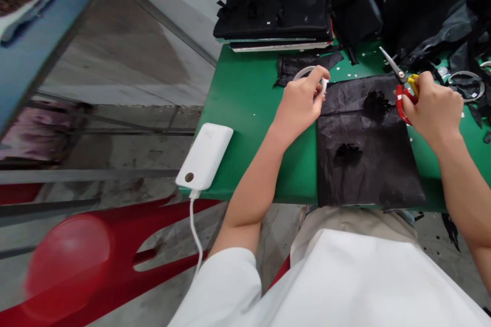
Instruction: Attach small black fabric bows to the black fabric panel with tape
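Note:
My left hand (303, 99) is closed on a roll of clear tape (307, 72), pinching its white end near the top left corner of a black sheet (364, 158). My right hand (431, 107) grips scissors (401, 84) with red and yellow handles, blades pointing up and left above the sheet's top right corner. Two small black flower-like pieces (378, 102) lie on the sheet, which rests on the green table (245, 97).
A white power bank (205, 156) with a cable sits at the table's left front corner. Stacked black fabric (276, 5) and loose black scraps fill the back. Another tape roll (468, 84) lies at the right. A red seat (95, 260) stands below left.

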Demonstrator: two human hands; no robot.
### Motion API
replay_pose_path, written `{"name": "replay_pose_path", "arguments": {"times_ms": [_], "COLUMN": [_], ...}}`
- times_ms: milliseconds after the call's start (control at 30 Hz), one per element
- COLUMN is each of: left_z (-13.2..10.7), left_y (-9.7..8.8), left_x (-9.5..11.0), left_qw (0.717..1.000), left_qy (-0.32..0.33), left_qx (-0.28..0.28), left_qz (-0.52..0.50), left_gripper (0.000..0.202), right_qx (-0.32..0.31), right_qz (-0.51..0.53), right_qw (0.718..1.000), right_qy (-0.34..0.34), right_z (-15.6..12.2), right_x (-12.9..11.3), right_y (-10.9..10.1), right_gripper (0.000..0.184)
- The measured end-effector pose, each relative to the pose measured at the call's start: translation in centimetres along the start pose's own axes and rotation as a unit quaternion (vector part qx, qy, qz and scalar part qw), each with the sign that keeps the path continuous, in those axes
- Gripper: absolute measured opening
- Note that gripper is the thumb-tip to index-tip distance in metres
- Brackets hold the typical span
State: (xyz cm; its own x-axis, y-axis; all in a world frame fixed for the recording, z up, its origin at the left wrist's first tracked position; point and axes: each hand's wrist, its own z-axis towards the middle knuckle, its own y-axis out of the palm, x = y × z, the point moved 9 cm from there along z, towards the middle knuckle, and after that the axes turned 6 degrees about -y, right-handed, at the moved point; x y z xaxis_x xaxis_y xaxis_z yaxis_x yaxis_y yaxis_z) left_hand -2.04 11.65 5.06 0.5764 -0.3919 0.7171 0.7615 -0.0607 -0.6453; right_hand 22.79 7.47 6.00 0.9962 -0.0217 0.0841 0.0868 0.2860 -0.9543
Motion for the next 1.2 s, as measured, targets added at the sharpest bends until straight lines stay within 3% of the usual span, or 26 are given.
{"name": "replay_pose_path", "arguments": {"times_ms": [100, 200, 300, 433, 567, 700, 833, 900, 1033, 1200], "left_z": [0.1, -0.4, -1.0, -1.0, -0.7, -0.6, -1.1, -1.4, -1.8, -1.2], "left_y": [0.1, 0.7, 1.1, 1.2, 1.2, 2.3, 4.2, 4.6, 5.0, 6.3], "left_x": [-1.5, -2.0, -1.3, -0.9, -0.6, 0.9, 2.2, 2.7, 3.4, 2.9], "left_qw": [0.981, 0.936, 0.910, 0.917, 0.950, 0.981, 0.992, 0.994, 0.994, 0.992], "left_qy": [-0.073, -0.153, -0.170, -0.163, -0.127, -0.025, 0.047, 0.069, 0.095, 0.049], "left_qx": [-0.001, -0.076, -0.128, -0.121, -0.059, -0.033, -0.070, -0.071, -0.053, -0.062], "left_qz": [0.181, 0.308, 0.355, 0.342, 0.280, 0.190, 0.099, 0.055, -0.012, -0.102], "left_gripper": [0.043, 0.048, 0.050, 0.042, 0.029, 0.013, 0.014, 0.020, 0.028, 0.031], "right_qx": [-0.086, -0.180, -0.231, -0.256, -0.218, -0.097, -0.051, -0.049, -0.034, -0.012], "right_qz": [-0.024, -0.037, -0.029, -0.009, 0.010, 0.070, 0.221, 0.244, 0.233, 0.280], "right_qw": [0.992, 0.972, 0.958, 0.952, 0.967, 0.992, 0.964, 0.952, 0.957, 0.948], "right_qy": [0.084, 0.145, 0.167, 0.165, 0.136, 0.046, -0.136, -0.178, -0.168, -0.150], "right_z": [0.2, -0.2, -0.6, -0.8, -0.6, 0.5, 0.5, 0.1, -0.3, -0.1], "right_x": [2.5, 4.5, 5.4, 5.3, 4.8, 3.3, -0.8, -2.2, -3.2, -3.4], "right_y": [1.2, 2.5, 3.4, 4.0, 3.5, 1.8, 1.7, 2.2, 3.4, 4.1], "right_gripper": [0.036, 0.042, 0.046, 0.051, 0.047, 0.036, 0.032, 0.039, 0.034, 0.027]}}
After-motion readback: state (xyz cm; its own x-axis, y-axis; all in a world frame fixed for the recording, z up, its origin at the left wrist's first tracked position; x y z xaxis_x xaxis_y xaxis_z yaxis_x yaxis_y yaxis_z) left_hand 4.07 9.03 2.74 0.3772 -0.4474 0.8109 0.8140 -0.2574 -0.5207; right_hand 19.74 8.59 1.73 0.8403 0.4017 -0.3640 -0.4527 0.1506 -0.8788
